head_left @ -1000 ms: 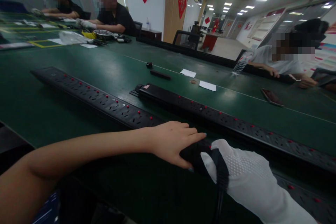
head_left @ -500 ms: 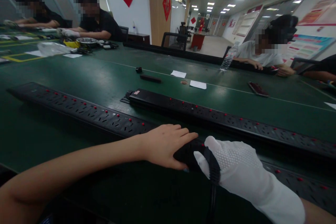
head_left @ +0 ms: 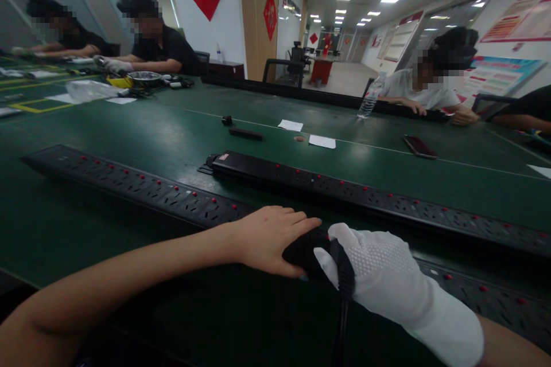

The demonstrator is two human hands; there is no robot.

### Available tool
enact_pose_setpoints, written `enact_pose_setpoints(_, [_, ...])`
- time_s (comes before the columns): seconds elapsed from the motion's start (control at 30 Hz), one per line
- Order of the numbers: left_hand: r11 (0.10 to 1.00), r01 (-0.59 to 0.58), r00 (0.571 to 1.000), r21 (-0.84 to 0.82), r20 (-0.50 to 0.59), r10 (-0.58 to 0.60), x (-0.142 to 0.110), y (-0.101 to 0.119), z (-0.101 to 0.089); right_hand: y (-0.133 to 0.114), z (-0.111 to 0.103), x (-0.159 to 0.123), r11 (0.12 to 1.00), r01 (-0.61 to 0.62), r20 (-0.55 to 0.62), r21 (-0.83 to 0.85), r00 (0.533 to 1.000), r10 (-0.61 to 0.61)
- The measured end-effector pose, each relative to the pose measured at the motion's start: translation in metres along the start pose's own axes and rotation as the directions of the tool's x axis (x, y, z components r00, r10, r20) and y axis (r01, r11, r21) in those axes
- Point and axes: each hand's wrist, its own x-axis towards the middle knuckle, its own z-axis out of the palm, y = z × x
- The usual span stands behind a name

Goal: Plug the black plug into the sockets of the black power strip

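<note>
The green table (head_left: pixel 172 133) takes up most of the view, running from the near edge back to a dark raised strip along its far side. Two co-workers in black (head_left: pixel 166 49) sit at its far left, and a co-worker in white (head_left: pixel 424 94) leans on the far right side. The near power strip (head_left: pixel 142 183) lies slantwise across the front of the table, long and black, passing beneath the person's hands and showing again beyond them at the right. The far power strip (head_left: pixel 344 188) lies behind it, roughly parallel and apart from it, reaching the right edge of the view. The right hand (head_left: pixel 381 264), in a white dotted glove, is closed, thumb and fingers pinching a black plug (head_left: pixel 345 275) against the near strip; whether its pins are in a socket cannot be told. The left hand (head_left: pixel 273 238), bare, is partly open and laid over that strip, thumb on the near side and fingers across the top, holding it just beside the plug. A black cord (head_left: pixel 341 327) hangs from the plug toward the person. Farther back lie a clear bottle (head_left: pixel 369 101), a phone (head_left: pixel 420 147), a thin black bar (head_left: pixel 245 133), two white paper slips (head_left: pixel 322 141) and a small black piece (head_left: pixel 227 120).
</note>
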Motion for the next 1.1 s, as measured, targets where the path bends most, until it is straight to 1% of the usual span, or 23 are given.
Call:
enact_pose_setpoints(0.1, [1.0, -0.008, 1.0, 0.011, 0.006, 0.008, 0.0, 0.0, 0.001, 0.001, 0.0, -0.001, 0.994, -0.055, 0.023, 0.091, 0.998, 0.054])
enact_pose_setpoints(0.2, [0.999, -0.019, 1.0, 0.025, 0.005, 0.019, 0.0, 0.0, 0.0, 0.002, -0.006, -0.002, 0.971, -0.106, 0.018, 0.216, 0.994, 0.105])
enact_pose_setpoints(0.33, [0.999, -0.017, 1.0, 0.039, -0.002, 0.017, 0.0, 0.001, -0.002, 0.007, -0.017, 0.001, 0.873, -0.098, -0.046, 0.478, 0.99, 0.136])
enact_pose_setpoints(0.4, [0.999, -0.019, 1.0, 0.037, -0.004, 0.019, 0.0, 0.002, -0.003, 0.01, -0.019, 0.004, 0.837, -0.091, -0.028, 0.54, 0.992, 0.126])
enact_pose_setpoints(0.47, [1.0, -0.007, 1.0, 0.023, -0.008, 0.007, 0.0, 0.002, -0.003, 0.012, -0.017, 0.01, 0.848, -0.116, 0.047, 0.518, 0.993, 0.107])
enact_pose_setpoints(0.53, [0.998, 0.055, 0.998, 0.026, -0.011, -0.055, 0.0, 0.003, -0.003, 0.012, -0.013, 0.018, 0.887, -0.14, 0.125, 0.439, 0.988, 0.094])
enact_pose_setpoints(0.57, [0.994, 0.101, 0.995, 0.038, -0.011, -0.101, -0.001, 0.004, -0.002, 0.01, -0.011, 0.023, 0.904, -0.124, 0.157, 0.409, 0.986, 0.065])
enact_pose_setpoints(0.67, [0.972, 0.22, 0.975, 0.087, -0.031, -0.218, -0.003, 0.005, -0.002, 0.0, -0.009, 0.037, 0.954, -0.01, 0.174, 0.299, 0.984, -0.044])
enact_pose_setpoints(0.73, [0.968, 0.236, 0.971, 0.081, -0.041, -0.233, -0.004, 0.006, -0.002, -0.009, -0.009, 0.045, 0.975, 0.071, 0.155, 0.211, 0.982, -0.105])
enact_pose_setpoints(0.8, [0.969, 0.237, 0.971, 0.062, -0.043, -0.235, -0.004, 0.007, -0.002, -0.015, -0.011, 0.05, 0.987, 0.106, 0.146, 0.117, 0.982, -0.122])
enact_pose_setpoints(0.9, [0.969, 0.24, 0.97, 0.058, -0.061, -0.236, -0.003, 0.007, -0.002, -0.012, -0.011, 0.054, 0.993, 0.115, 0.136, 0.022, 0.984, -0.117])
enact_pose_setpoints(1.0, [0.971, 0.231, 0.972, 0.059, -0.068, -0.227, -0.001, 0.006, 0.0, -0.009, -0.007, 0.051, 0.996, 0.088, 0.103, 0.01, 0.991, -0.088])
enact_pose_setpoints(1.07, [0.969, 0.24, 0.97, 0.051, -0.042, -0.238, -0.001, 0.005, 0.001, -0.013, -0.004, 0.047, 0.997, 0.067, 0.042, 0.026, 0.997, -0.068])
enact_pose_setpoints(1.1, [0.97, 0.241, 0.97, 0.044, -0.028, -0.24, -0.001, 0.004, 0.002, -0.016, -0.002, 0.044, 0.996, 0.085, 0.017, 0.041, 0.996, -0.086])
